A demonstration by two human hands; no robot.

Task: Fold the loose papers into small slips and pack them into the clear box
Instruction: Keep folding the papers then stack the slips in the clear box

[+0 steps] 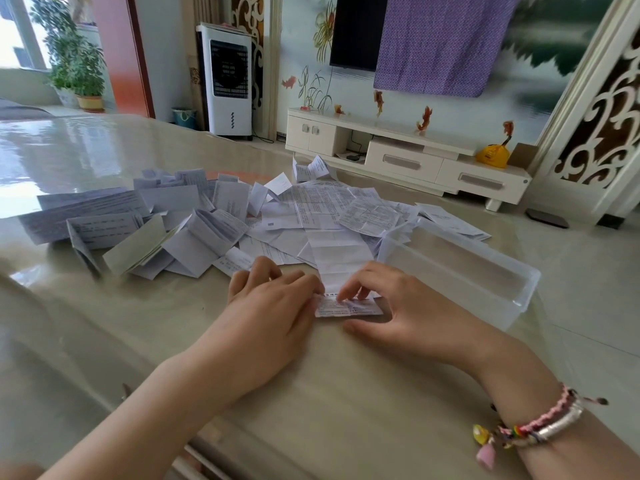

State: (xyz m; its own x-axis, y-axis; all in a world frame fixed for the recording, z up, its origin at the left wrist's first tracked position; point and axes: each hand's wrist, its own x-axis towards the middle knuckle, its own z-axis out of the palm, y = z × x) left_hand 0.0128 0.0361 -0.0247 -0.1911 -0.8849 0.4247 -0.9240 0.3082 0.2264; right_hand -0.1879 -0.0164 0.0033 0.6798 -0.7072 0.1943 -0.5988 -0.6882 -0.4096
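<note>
A long white paper strip [341, 258] lies on the table in front of me, its near end folded over into a small printed flap [349, 308]. My left hand [277, 303] rests on the flap's left edge, fingers curled down onto it. My right hand [398, 306] presses its fingertips on the flap's upper edge, thumb lying on the table below. Behind it spreads a heap of loose papers [346, 206]. Folded slips [194, 233] are piled at the left. The clear box [491, 292] stands to the right of my right hand, and it looks empty.
The glossy beige table [346, 393] ends just past the box on the right. Beyond it are a white TV cabinet [408, 157], a white air cooler [230, 81] and potted plants [74, 64]. Bracelets circle my right wrist [540, 424].
</note>
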